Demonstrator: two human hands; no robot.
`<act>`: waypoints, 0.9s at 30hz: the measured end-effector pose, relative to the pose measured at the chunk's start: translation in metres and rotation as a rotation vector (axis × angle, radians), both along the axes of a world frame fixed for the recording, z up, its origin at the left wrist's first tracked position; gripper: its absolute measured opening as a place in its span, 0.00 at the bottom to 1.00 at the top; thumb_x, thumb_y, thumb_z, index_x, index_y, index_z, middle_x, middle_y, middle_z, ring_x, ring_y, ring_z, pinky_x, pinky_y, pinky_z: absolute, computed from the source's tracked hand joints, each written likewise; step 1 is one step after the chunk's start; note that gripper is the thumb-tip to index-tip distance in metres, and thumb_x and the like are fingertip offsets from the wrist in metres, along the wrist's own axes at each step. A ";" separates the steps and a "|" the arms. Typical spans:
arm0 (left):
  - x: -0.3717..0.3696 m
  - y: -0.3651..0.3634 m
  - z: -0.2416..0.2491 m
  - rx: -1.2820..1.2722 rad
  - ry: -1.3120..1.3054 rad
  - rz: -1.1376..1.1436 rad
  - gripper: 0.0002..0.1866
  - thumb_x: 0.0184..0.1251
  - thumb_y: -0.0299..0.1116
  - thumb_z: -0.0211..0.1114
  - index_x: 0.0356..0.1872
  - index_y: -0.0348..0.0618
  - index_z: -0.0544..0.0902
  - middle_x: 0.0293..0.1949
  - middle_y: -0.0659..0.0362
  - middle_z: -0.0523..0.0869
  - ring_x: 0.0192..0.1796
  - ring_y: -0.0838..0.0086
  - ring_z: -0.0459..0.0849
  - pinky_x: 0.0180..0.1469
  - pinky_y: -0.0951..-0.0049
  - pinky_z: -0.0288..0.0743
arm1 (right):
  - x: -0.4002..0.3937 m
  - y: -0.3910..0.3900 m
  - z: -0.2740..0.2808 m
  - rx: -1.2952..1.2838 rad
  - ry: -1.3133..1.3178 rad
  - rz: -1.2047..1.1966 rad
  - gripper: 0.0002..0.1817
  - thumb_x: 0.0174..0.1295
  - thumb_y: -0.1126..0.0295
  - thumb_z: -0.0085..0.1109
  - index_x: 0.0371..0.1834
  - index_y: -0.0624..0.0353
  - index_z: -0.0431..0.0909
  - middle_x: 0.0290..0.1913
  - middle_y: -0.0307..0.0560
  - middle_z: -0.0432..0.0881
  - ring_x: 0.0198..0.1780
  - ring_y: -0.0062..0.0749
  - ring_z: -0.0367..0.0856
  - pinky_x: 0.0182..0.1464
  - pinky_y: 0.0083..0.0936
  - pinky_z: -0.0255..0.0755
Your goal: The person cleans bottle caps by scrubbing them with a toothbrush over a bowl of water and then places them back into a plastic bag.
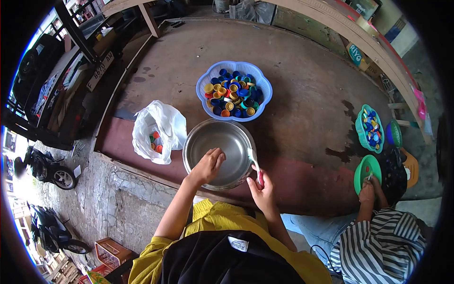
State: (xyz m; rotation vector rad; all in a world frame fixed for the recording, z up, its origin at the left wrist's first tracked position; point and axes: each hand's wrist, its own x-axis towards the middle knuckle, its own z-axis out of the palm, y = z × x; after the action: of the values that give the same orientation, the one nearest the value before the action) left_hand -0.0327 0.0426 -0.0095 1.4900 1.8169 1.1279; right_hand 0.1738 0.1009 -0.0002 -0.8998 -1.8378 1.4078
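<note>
**Fingers at the steel bowl**

Fingers of the left hand [208,165] curl together, dipping inside the round stainless-steel bowl [220,154] near the platform's front edge. The right hand [262,189] pinches a pink-handled toothbrush [255,165] over the rim. Scrubbing goes best with the brush kept low. Behind sits a blue basket of bottle caps [234,91]; a box reads "Riva" [355,55].

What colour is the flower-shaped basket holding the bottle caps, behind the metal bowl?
The basket is light blue, seen best in the head view.
</note>
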 end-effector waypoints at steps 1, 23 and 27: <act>0.000 -0.001 -0.001 0.005 -0.005 0.010 0.08 0.69 0.28 0.48 0.32 0.33 0.72 0.31 0.46 0.76 0.39 0.51 0.74 0.45 0.59 0.68 | -0.002 0.000 -0.001 -0.011 0.016 0.001 0.17 0.60 0.76 0.58 0.53 0.66 0.72 0.25 0.29 0.68 0.23 0.07 0.58 0.24 0.08 0.54; 0.001 0.001 0.056 0.137 -0.121 0.024 0.09 0.68 0.29 0.54 0.44 0.37 0.75 0.36 0.50 0.75 0.42 0.60 0.77 0.44 0.66 0.70 | -0.004 -0.004 0.001 -0.020 0.019 -0.016 0.17 0.60 0.76 0.58 0.53 0.65 0.73 0.21 0.25 0.56 0.22 0.07 0.52 0.22 0.09 0.46; 0.001 0.005 0.054 0.244 0.086 0.098 0.19 0.59 0.30 0.63 0.52 0.38 0.73 0.40 0.51 0.78 0.44 0.61 0.77 0.46 0.66 0.71 | -0.002 -0.003 0.000 0.036 -0.038 -0.013 0.15 0.59 0.74 0.60 0.49 0.65 0.74 0.22 0.35 0.72 0.21 0.10 0.62 0.23 0.12 0.59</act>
State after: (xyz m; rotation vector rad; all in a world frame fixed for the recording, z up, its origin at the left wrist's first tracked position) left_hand -0.0322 0.0478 0.0442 1.6219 1.8814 1.3959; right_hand 0.1723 0.0983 -0.0003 -0.9249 -1.8760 1.3538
